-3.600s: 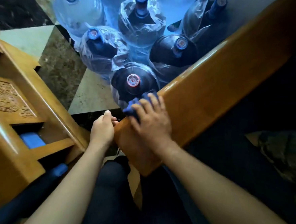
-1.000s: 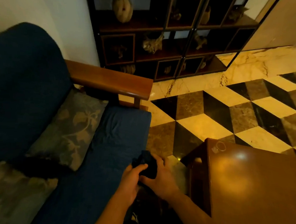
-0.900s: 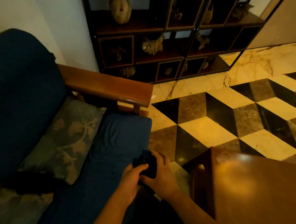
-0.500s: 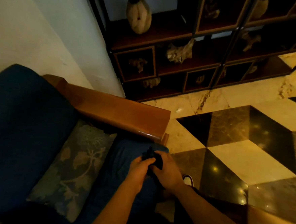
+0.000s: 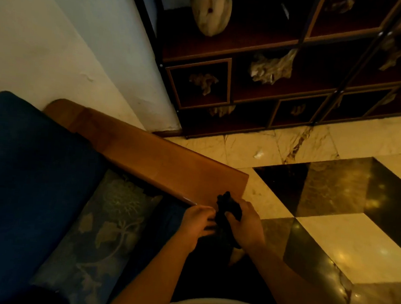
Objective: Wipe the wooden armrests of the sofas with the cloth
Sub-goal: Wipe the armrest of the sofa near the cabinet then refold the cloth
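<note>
A long wooden armrest (image 5: 151,155) of a blue sofa (image 5: 27,175) runs from the wall towards me. Just short of its near end, both hands hold a dark bunched cloth (image 5: 227,207). My right hand (image 5: 246,226) grips the cloth from the right, thumb curled over it. From the left, my left hand (image 5: 195,221) pinches the cloth's edge with its fingertips. The cloth's top overlaps the armrest's front corner in the view; I cannot tell whether it touches the wood.
A patterned cushion (image 5: 108,228) leans on the sofa seat below the armrest. A dark display cabinet (image 5: 283,69) with stones stands against the wall behind. Glossy chequered marble floor (image 5: 333,208) spreads to the right. My dark trousers are below the hands.
I have left the armrest beside the water bottles and come to this sofa. In the last second the far armrest has drawn close, with both hands holding the cloth throughout.
</note>
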A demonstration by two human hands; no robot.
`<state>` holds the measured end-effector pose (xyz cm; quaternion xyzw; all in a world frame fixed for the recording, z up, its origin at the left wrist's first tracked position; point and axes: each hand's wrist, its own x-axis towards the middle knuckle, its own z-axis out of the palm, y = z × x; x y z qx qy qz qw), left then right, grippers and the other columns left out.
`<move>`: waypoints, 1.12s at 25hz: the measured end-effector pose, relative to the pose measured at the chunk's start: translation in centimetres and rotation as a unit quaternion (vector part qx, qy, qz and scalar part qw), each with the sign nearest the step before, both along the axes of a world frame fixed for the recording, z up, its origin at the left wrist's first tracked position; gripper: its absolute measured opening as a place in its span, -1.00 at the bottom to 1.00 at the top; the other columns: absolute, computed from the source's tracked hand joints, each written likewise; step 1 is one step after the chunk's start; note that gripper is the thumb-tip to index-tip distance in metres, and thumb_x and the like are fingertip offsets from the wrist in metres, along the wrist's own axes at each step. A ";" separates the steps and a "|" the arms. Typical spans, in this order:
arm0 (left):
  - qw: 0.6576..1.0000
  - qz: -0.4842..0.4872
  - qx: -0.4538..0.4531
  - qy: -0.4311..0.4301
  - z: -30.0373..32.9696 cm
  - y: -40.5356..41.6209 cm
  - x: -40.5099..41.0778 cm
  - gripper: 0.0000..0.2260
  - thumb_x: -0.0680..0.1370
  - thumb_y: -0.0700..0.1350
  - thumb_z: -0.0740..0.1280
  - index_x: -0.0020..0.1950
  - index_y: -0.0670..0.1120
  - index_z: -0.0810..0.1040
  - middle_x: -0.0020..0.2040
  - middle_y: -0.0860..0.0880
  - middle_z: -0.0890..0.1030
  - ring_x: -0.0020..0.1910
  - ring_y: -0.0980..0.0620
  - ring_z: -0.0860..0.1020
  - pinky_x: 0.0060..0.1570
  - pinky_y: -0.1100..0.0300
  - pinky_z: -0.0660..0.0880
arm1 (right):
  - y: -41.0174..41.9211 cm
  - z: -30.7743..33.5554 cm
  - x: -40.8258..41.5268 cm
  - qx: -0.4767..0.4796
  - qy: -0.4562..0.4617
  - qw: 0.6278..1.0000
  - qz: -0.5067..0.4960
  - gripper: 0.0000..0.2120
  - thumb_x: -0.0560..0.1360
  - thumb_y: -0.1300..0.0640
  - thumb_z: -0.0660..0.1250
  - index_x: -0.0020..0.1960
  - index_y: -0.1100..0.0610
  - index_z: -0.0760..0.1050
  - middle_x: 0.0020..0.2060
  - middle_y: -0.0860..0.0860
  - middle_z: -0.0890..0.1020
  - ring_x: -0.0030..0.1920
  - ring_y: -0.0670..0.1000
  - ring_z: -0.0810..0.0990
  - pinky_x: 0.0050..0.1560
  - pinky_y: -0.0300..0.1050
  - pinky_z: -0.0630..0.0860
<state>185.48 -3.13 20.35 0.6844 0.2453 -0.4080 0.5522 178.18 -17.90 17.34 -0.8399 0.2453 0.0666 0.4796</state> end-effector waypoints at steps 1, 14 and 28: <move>1.000 -0.017 0.008 0.003 -1.3 0.4 1.3 -0.92 0.53 -0.15 0.36 -0.09 -0.05 0.65 -0.16 -0.08 0.69 -0.20 -0.03 0.68 -0.29 0.12 0.63 | 0.4 -1.2 0.8 -0.030 0.006 0.999 -0.008 -0.56 0.63 0.07 0.33 0.49 -0.02 0.40 0.37 0.03 0.48 0.33 0.16 0.51 0.23 0.00 0.50; 0.862 -0.153 0.307 -0.373 -9.9 16.7 23.9 -0.87 0.54 -0.11 0.40 -0.13 -0.16 0.61 -0.18 -0.27 0.65 -0.17 -0.28 0.61 -0.19 -0.03 0.49 | 12.4 -9.4 21.3 -0.363 0.027 0.902 0.232 -0.43 0.67 -0.34 -0.13 0.64 -0.26 -0.09 0.65 -0.02 -0.07 0.62 0.27 -0.30 0.57 0.23 -0.29; 0.816 0.010 0.384 -0.432 -13.0 22.6 37.8 -0.74 0.62 -0.07 0.17 -0.08 -0.19 0.56 -0.02 -0.22 0.63 0.06 -0.26 0.59 0.23 -0.21 0.39 | 30.1 -9.9 59.0 -0.219 -0.079 0.873 0.429 -0.49 0.68 -0.19 0.08 0.61 -0.23 0.10 0.60 0.08 0.21 0.41 0.31 0.38 0.38 0.25 0.41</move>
